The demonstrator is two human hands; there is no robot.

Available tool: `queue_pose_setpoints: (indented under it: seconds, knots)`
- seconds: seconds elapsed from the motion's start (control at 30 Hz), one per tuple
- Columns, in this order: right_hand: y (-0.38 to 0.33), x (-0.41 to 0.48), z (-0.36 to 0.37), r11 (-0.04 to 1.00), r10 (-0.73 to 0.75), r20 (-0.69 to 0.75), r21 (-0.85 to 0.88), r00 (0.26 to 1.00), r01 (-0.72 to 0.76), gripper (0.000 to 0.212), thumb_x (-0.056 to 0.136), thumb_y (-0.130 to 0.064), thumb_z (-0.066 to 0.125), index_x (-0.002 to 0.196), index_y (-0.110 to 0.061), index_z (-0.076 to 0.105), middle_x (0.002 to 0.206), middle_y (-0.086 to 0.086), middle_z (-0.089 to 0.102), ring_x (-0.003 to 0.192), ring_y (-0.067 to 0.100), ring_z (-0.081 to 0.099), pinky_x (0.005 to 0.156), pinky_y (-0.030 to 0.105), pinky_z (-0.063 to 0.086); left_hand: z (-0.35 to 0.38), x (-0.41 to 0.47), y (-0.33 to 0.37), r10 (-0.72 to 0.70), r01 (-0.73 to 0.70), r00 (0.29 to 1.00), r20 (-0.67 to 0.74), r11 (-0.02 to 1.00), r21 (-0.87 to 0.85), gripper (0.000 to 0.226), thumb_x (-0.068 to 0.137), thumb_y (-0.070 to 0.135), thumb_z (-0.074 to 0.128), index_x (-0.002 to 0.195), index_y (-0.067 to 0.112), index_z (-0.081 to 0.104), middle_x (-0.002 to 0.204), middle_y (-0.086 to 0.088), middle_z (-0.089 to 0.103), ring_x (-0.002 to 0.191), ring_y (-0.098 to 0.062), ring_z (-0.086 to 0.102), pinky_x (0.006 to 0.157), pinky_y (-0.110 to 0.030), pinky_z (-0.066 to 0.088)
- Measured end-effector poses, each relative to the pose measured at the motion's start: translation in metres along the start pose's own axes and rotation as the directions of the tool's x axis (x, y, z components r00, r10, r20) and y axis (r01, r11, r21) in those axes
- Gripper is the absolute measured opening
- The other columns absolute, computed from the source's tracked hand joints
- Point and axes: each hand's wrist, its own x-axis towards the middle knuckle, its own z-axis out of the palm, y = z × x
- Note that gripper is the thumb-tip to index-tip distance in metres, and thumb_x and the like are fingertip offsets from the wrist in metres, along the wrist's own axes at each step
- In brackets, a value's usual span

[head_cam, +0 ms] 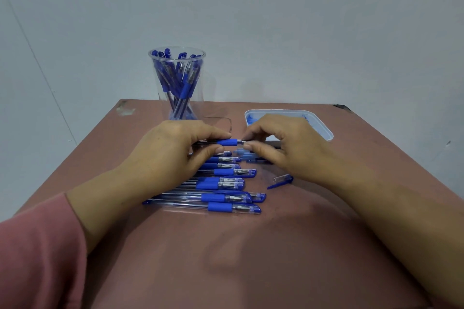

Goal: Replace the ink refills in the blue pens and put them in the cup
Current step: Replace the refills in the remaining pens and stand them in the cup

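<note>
My left hand (173,155) grips a blue pen (227,142) by its barrel, held level above the table. My right hand (281,145) pinches the metal tip end of that same pen between thumb and fingers. Below the hands lies a row of several capped blue pens (226,185) on the brown table (251,246). A clear plastic cup (178,83) holding several blue pens stands at the back left. A loose pen cap (282,180) lies to the right of the row.
A white tray (324,128) with blue ink stains sits at the back right, partly behind my right hand. Small blue parts (244,154) lie just under my right fingers. The table's far edge meets a pale wall.
</note>
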Motion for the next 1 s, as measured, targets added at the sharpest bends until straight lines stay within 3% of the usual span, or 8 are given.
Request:
queue_pose_setpoints:
  seconds: [0.1,0.2,0.37,0.5,0.57,0.7,0.83,1.0]
  knots:
    - [-0.005,0.0,0.001,0.993,0.109,0.079,0.028,0.991,-0.111,0.005,0.091,-0.016,0.064,0.095,-0.019,0.065,0.087,-0.003,0.066,0.082,0.011,0.059,0.073,0.024,0.048,0.001,0.0,-0.001,0.021,-0.02,1.0,-0.019,0.998,0.051,0.026,0.092,0.041,0.058,0.114,0.032,0.07,0.091,0.022,0.065,0.079,0.001,0.058,0.068,-0.024,0.052]
    - [-0.008,0.001,0.0,0.983,0.168,0.118,0.05,0.979,-0.175,0.013,0.093,-0.018,0.061,0.09,-0.03,0.056,0.086,-0.006,0.062,0.082,0.009,0.056,0.073,0.022,0.047,0.002,0.0,0.001,0.064,-0.058,0.997,-0.047,0.991,0.118,0.029,0.089,0.038,0.056,0.112,0.03,0.071,0.091,0.017,0.068,0.076,0.001,0.056,0.064,-0.015,0.043]
    - [-0.011,0.0,-0.002,0.978,0.193,0.138,0.057,0.972,-0.202,0.016,0.094,-0.021,0.059,0.088,-0.035,0.052,0.087,-0.006,0.062,0.081,0.009,0.055,0.069,0.018,0.045,0.002,-0.001,0.007,0.132,-0.114,0.987,-0.092,0.978,0.174,0.03,0.091,0.036,0.05,0.11,0.027,0.072,0.091,0.014,0.07,0.08,-0.006,0.06,0.061,-0.023,0.049]
    - [-0.009,-0.001,-0.012,0.972,0.207,0.172,0.077,0.963,-0.222,0.011,0.088,-0.029,0.067,0.093,-0.034,0.058,0.092,-0.009,0.064,0.085,0.008,0.056,0.072,0.015,0.046,0.002,-0.001,0.006,0.083,-0.071,0.993,-0.085,0.988,0.137,0.026,0.089,0.038,0.056,0.11,0.03,0.071,0.091,0.016,0.068,0.074,-0.001,0.055,0.061,-0.024,0.049]
    - [-0.003,-0.004,-0.024,0.971,0.231,0.242,0.009,0.942,-0.24,0.022,0.082,-0.036,0.072,0.099,-0.034,0.06,0.092,-0.014,0.062,0.087,0.005,0.054,0.075,0.015,0.045,0.001,0.0,0.003,0.051,-0.041,0.995,-0.09,0.992,0.115,0.024,0.092,0.039,0.06,0.111,0.03,0.071,0.092,0.017,0.069,0.074,0.0,0.055,0.063,-0.021,0.048]
    - [0.004,-0.01,-0.041,0.948,0.316,0.416,-0.103,0.853,-0.301,0.033,0.069,-0.049,0.08,0.097,-0.038,0.067,0.093,-0.015,0.061,0.092,0.006,0.059,0.084,0.03,0.05,-0.001,0.0,-0.001,0.004,0.003,0.995,-0.096,0.998,0.069,0.028,0.087,0.037,0.061,0.112,0.03,0.071,0.095,0.016,0.07,0.076,-0.006,0.063,0.065,-0.023,0.051]
    - [0.005,-0.012,-0.043,0.942,0.336,0.509,-0.193,0.792,-0.276,0.019,0.073,-0.04,0.079,0.09,-0.038,0.072,0.09,-0.016,0.059,0.088,0.0,0.057,0.079,0.024,0.049,-0.001,0.001,-0.001,-0.009,0.011,0.999,-0.051,0.999,0.036,0.036,0.085,0.048,0.051,0.112,0.033,0.07,0.095,0.019,0.069,0.078,-0.004,0.063,0.067,-0.03,0.055]
    - [0.005,-0.011,-0.045,0.942,0.336,0.473,-0.141,0.815,-0.306,0.008,0.082,-0.032,0.072,0.088,-0.033,0.066,0.086,-0.015,0.065,0.082,0.002,0.06,0.076,0.023,0.049,-0.002,0.001,0.0,-0.002,0.002,1.0,-0.01,1.0,0.017,0.039,0.085,0.051,0.048,0.112,0.034,0.069,0.096,0.021,0.068,0.079,-0.004,0.064,0.068,-0.034,0.056]
